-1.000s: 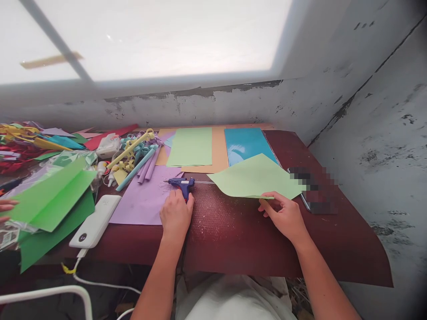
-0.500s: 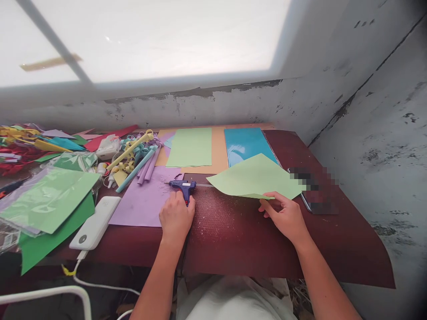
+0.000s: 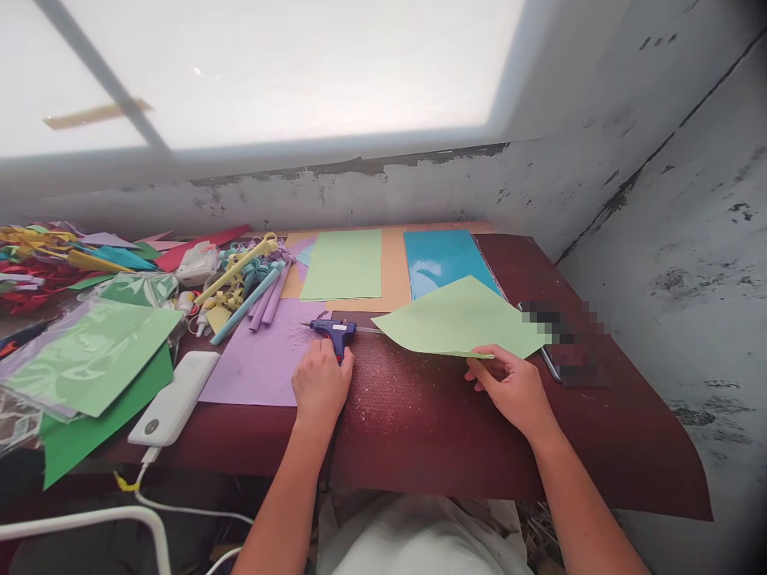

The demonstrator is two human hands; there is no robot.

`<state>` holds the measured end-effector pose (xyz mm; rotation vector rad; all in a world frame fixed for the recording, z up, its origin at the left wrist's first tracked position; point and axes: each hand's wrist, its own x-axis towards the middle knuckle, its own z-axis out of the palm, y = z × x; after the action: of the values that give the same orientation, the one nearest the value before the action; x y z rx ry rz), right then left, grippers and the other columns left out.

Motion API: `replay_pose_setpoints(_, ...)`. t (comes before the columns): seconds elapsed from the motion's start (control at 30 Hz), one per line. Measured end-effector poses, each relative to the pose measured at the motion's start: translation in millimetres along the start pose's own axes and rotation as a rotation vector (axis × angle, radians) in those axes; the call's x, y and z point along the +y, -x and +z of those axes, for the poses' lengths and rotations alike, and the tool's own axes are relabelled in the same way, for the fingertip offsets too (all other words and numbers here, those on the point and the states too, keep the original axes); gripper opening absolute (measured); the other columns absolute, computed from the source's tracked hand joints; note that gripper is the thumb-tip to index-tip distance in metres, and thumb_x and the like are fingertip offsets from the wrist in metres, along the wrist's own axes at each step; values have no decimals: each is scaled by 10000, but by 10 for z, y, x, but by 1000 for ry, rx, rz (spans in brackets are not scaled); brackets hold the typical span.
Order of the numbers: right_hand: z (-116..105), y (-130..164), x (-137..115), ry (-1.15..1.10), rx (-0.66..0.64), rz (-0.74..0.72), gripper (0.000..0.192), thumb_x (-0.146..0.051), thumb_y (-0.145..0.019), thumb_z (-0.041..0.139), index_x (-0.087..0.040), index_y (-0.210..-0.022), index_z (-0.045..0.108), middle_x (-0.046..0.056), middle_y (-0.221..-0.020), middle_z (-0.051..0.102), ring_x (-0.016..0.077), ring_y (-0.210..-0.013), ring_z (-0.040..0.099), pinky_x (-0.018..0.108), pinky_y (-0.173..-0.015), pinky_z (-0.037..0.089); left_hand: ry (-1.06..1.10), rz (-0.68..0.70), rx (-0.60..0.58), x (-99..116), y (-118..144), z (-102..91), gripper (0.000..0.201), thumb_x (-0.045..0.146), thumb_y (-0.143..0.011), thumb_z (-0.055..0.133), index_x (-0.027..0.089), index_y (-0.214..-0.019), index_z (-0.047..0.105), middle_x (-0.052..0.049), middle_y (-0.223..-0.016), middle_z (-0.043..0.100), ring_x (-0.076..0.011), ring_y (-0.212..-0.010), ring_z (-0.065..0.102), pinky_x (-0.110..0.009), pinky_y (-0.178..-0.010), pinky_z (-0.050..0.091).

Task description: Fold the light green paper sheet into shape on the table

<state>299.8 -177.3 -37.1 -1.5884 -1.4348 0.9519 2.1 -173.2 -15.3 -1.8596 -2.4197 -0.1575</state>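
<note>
My left hand [image 3: 321,383] grips the handle of a blue glue gun [image 3: 333,329] that lies on the dark red table [image 3: 419,423], its nozzle pointing left over a purple sheet [image 3: 257,363]. My right hand [image 3: 512,387] pinches the near edge of a light green paper sheet [image 3: 459,319], which lies slightly lifted right of the gun. A thin glue stick pokes out of the gun's back toward this sheet.
Farther back lie a green sheet [image 3: 341,263] on tan paper and a shiny blue sheet [image 3: 440,259]. Rolled paper tubes [image 3: 252,287], green sheets in plastic [image 3: 89,351], a white power bank [image 3: 173,398] and paper scraps fill the left. A phone [image 3: 557,343] lies right.
A person's hand at the far left let down the green sheets and left the view. My left hand and the glue gun shifted slightly right. My right hand stayed put.
</note>
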Motion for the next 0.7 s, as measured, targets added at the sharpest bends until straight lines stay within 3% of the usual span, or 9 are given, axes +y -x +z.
replay_pose_setpoints(0.17,-5,0,-18,16,6,-28,477,-688,-840,668,-222,-944,685,52,-689,754,211,-553,674,338,-611,549,17,-70,-34,25,-29,-30,349,419,-1030,403,163,-1093,633,-143,-1112,685,-301,-956,706,-353,-688,481)
replay_pose_setpoints(0.33,0,-5,12,-19,5,-12,465,-671,-847,679,-221,-965,683,48,-708,756,205,-572,675,335,-634,557,16,-55,-48,30,-37,-70,384,455,-1035,395,163,-1082,641,-139,-1102,687,-314,-934,710,-372,-710,497)
replay_pose_setpoints(0.5,-16,70,9,-75,80,-23,434,-631,-862,691,-219,-997,687,61,-760,765,210,-594,680,330,-611,553,74,-126,-6,61,16,-306,419,503,-1013,445,140,-1091,638,-166,-1063,683,-344,-973,691,-424,-794,530)
replay_pose_setpoints(0.53,-23,104,-4,-74,80,-31,419,-621,-868,687,-220,-989,691,63,-764,766,212,-599,683,328,-606,550,147,-75,29,80,50,-370,360,458,-998,497,156,-1144,628,-153,-1089,683,-331,-1019,681,-424,-850,533)
replay_pose_setpoints(0.6,-38,187,-40,-64,62,-45,379,-592,-873,682,-226,-971,702,60,-755,764,218,-605,690,326,-601,550,366,208,64,137,146,-475,364,337,-954,593,210,-1295,585,-125,-1246,662,-289,-1187,627,-407,-1008,504)
replay_pose_setpoints(0.67,-55,277,-83,-35,39,-55,322,-545,-868,686,-238,-962,715,39,-703,743,218,-597,689,317,-591,545,524,498,-26,220,261,-512,495,278,-935,632,286,-1419,531,-95,-1460,571,-261,-1357,536,-398,-1116,453)
replay_pose_setpoints(0.7,-65,320,-103,-15,31,-59,298,-523,-862,687,-244,-962,721,28,-673,728,217,-594,685,309,-579,536,552,575,-58,266,317,-502,481,258,-929,642,302,-1400,559,-84,-1498,551,-263,-1377,523,-410,-1127,445)
